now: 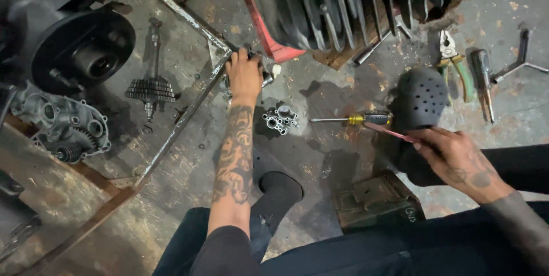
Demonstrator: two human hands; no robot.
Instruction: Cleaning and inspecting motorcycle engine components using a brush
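**Head view: hands either side of a small carburettor body**

The left hand point(245, 74) lies beyond the small metal carburettor body point(279, 119) on the concrete floor point(343, 156), fingers curled over a small metal part point(267, 77) beside the steel frame bar point(189, 110). To the body's right, the right hand point(457, 159) pinches a thin red tool point(392, 132), near the yellow-handled screwdriver point(354, 119) and the black clog point(420, 97).
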